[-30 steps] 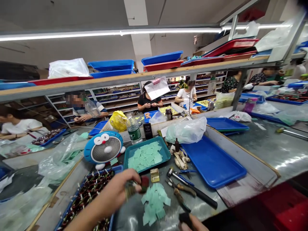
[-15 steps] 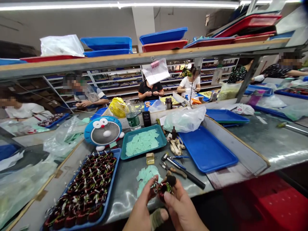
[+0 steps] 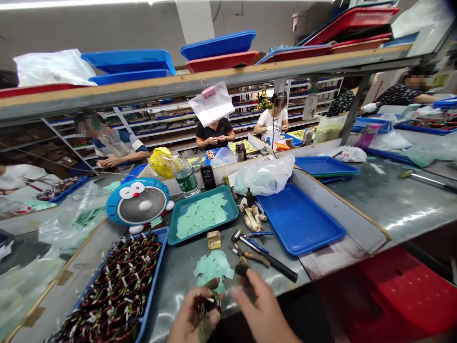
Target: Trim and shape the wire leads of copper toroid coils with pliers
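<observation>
In my left hand (image 3: 189,317) is a small dark red wire-wound ring coil (image 3: 206,303), with the fingers wrapped round it and covering part of it. My right hand (image 3: 262,307) is just to its right, apart from the coil; its thumb and fingers are spread with nothing between them. Dark covers sit on some fingertips. Just beyond the hands lies a loose pile of pale green paper slips (image 3: 214,267). A small yellowish box (image 3: 214,239) stands behind the pile. Many similar coils (image 3: 121,281) fill a blue tray on the left.
A green tray (image 3: 234,212) holds more slips. A hammer (image 3: 282,267), pliers (image 3: 255,255) and a blue tray (image 3: 303,221) lie to the right. A blue cartoon-faced fan (image 3: 139,202) and a bottle (image 3: 186,178) stand behind. Co-workers sit across the bench under an overhead shelf (image 3: 250,78).
Both hands were together on the coil; now my right hand has let go and moved apart, while my left hand has shifted left with the coil. The camera view has turned slightly.
</observation>
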Motion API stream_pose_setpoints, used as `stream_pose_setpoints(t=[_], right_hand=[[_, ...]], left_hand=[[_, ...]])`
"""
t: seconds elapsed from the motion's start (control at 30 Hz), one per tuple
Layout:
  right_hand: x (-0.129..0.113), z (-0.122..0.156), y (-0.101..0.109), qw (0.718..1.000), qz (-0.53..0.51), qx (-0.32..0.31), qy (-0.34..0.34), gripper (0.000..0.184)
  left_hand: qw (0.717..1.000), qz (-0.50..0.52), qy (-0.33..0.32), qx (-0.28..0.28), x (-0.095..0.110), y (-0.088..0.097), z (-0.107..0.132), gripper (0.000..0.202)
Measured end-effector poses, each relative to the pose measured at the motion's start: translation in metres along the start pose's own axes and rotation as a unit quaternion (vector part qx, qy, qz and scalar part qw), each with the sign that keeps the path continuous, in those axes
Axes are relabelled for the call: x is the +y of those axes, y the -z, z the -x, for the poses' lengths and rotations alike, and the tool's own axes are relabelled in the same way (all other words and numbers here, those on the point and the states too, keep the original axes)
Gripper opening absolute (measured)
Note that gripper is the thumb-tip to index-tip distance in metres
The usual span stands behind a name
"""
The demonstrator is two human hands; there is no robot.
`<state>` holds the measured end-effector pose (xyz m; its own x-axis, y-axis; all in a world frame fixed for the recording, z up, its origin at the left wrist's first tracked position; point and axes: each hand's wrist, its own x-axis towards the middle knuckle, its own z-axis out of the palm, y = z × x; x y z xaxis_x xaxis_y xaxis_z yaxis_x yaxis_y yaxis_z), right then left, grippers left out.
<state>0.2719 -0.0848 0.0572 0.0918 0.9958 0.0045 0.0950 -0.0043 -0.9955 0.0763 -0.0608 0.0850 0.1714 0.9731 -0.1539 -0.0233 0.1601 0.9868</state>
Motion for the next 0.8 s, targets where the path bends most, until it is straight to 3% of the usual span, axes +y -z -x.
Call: stream_pose_setpoints(t=[0.03,0.07,0.13,0.3,0.43,0.57,0.67,0.73,0.77,0.8], right_hand=[[0.008,-0.008,0.007,0.987,0.146,0.051,0.036,0.043],[0.016,-0.016,0.014,0.955,0.279,0.071,0.068,0.040],[0.030,-0.032,0.022,0.922,0.374,0.068,0.077,0.034],[0.040,-0.059,0.014,0.886,0.457,0.059,0.043,0.031],[0.032,-0.070,0.015,0.886,0.460,0.045,0.017,0.030],[0.022,-0.068,0.035,0.914,0.405,0.019,-0.020,0.016],[0.014,-0.049,0.050,0.947,0.312,0.014,-0.081,0.035],[0.012,-0.031,0.054,0.980,0.109,0.069,-0.152,0.049],[0.011,-0.021,0.053,0.978,-0.028,0.103,-0.182,0.051],[0.012,-0.011,0.051,0.958,-0.162,0.124,-0.202,0.051]], left_hand=[[1.000,0.017,0.016,0.011,-0.001,0.004,-0.004,0.057],[0.999,0.032,0.032,0.014,-0.001,0.007,-0.009,0.059],[0.997,0.056,0.059,0.005,0.001,0.012,-0.016,0.066],[0.994,0.096,0.049,0.013,0.002,0.022,-0.027,0.068],[0.991,0.118,0.059,0.002,-0.002,0.036,-0.035,0.072],[0.978,0.189,0.087,-0.020,0.002,0.050,-0.038,0.072],[0.955,0.270,0.117,-0.023,0.009,0.056,-0.034,0.067],[0.945,0.295,0.132,-0.045,0.013,0.059,-0.032,0.068],[0.946,0.292,0.131,-0.058,0.014,0.060,-0.031,0.070],[0.950,0.278,0.126,-0.070,0.015,0.061,-0.030,0.072]])
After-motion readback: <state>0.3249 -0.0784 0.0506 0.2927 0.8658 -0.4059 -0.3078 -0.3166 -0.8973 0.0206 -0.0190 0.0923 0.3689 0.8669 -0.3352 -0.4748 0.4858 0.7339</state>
